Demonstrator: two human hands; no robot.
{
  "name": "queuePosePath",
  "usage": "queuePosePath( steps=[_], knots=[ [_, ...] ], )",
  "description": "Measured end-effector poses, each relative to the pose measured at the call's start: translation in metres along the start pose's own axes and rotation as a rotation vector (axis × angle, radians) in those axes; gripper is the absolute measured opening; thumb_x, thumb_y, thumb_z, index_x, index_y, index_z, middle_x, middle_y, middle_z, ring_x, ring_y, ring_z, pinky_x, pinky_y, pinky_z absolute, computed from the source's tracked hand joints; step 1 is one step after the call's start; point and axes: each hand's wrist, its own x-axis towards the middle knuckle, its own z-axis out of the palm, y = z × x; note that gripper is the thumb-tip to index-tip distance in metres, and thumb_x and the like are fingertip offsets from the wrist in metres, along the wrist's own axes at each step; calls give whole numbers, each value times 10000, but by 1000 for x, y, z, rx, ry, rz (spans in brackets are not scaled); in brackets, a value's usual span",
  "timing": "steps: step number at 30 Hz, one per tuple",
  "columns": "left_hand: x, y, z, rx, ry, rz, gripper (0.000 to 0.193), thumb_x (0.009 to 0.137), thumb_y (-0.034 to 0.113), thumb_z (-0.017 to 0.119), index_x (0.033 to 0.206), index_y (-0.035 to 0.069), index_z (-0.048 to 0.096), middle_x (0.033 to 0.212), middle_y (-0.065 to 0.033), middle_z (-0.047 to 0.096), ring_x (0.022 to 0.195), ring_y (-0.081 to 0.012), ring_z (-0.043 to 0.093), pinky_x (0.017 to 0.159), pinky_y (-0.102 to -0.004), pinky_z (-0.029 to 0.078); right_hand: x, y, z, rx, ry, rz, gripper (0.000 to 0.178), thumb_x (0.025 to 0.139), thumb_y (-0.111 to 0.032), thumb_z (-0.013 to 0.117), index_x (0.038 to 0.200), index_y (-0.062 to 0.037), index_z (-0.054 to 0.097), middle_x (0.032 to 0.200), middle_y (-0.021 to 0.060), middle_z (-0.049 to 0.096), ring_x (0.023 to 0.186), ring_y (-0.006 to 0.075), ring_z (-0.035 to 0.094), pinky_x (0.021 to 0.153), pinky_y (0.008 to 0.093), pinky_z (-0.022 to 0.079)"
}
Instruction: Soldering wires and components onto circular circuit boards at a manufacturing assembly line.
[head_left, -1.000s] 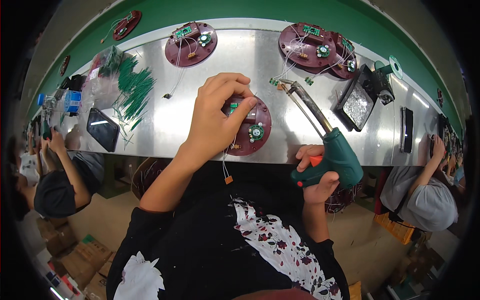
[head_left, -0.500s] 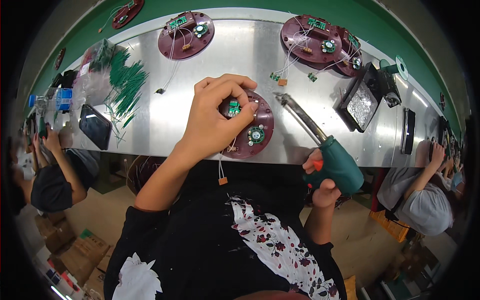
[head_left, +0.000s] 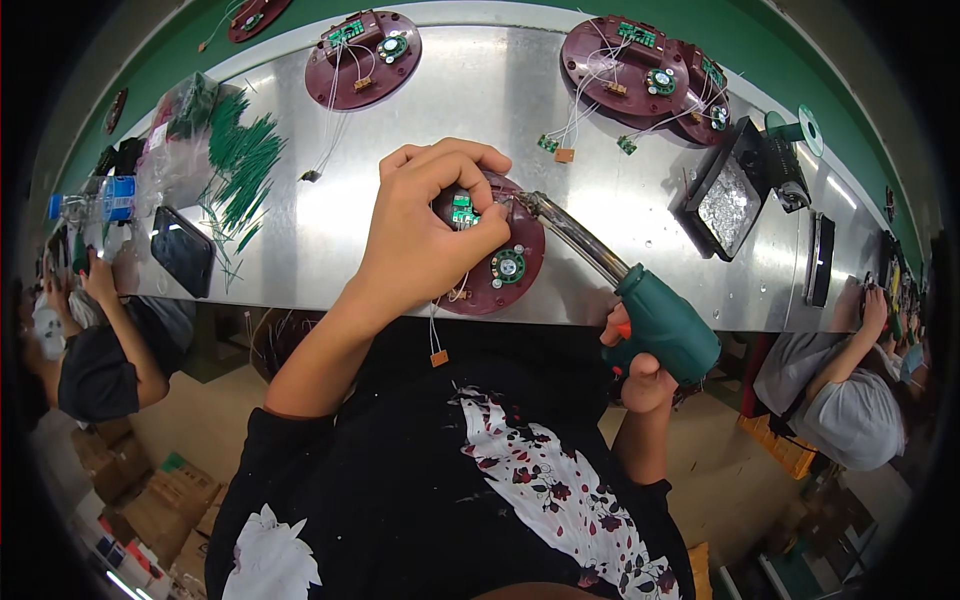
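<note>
Left hand bent over the work, thumb and forefinger drawn close at the housing on a maroon disc; whether they pinch a wire there, cannot tell. Right hand wrapped round the handle of a green soldering gun, finger by the orange trigger. Hands well apart; gun tip right beside the left fingertips, contact not clear.

Disc lies at the near edge of the counter, partly under the left hand. On it: green circuit board, round green-rimmed speaker. Small orange plate hangs past the edge on white wires.

Step in hand, by my reading: soldering a joint at the housing. Next move likely calls for a steady tip on the joint, left fingers clear of the hot metal.

Farther out, bare metal surface. One wired disc up left, overlapping discs up right. Left side: loose green wires, clear bag, dark phone, bottle. Right side: black tray of shiny bits, spool.

Room: co-workers on both flanks, cardboard boxes on the floor lower left, yellow crate lower right.
</note>
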Motion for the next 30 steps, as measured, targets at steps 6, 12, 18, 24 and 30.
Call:
queuePosePath(
  steps=[6, 12, 18, 24, 30],
  knots=[
    [1, 1, 1, 43, -12, 20, 164, 724, 102, 738, 740, 78, 577, 1075, -39, 750, 951, -183, 648, 1067, -381, 324, 3, -7, 7, -41, 21, 22, 618, 918, -583, 741, 1006, 28, 720, 830, 78, 683, 676, 164, 657, 615, 285, 519],
    [0, 3, 1, 114, -3, 74, 167, 730, 85, 736, 753, 77, 570, 1059, -36, 746, 943, -177, 642, 1051, -368, 336, -2, 3, -2, -208, -27, -58, 561, 928, -561, 736, 936, 0, 726, 752, 59, 669, 657, 197, 652, 605, 308, 510],
    [-1, 2, 2, 129, -3, 84, 164, 734, 85, 732, 753, 76, 570, 1045, -33, 741, 944, -176, 641, 1050, -374, 335, 1, 7, -2, -168, -14, -94, 559, 930, -564, 731, 922, -5, 725, 745, 54, 669, 669, 199, 654, 608, 312, 510],
    [-1, 3, 3, 116, 14, 69, 166, 736, 88, 733, 746, 73, 568, 1027, -32, 738, 923, -178, 637, 1043, -366, 342, 3, -6, 5, -74, 26, -3, 568, 932, -566, 729, 930, 2, 720, 776, 63, 677, 687, 188, 659, 624, 303, 519],
    [-1, -1, 4, 109, 19, 68, 175, 734, 88, 734, 740, 73, 560, 1009, -28, 735, 898, -176, 632, 1037, -363, 348, 3, -4, 5, -149, -1, -40, 579, 930, -567, 732, 942, 12, 718, 799, 74, 681, 707, 179, 666, 642, 296, 529]
  ],
)
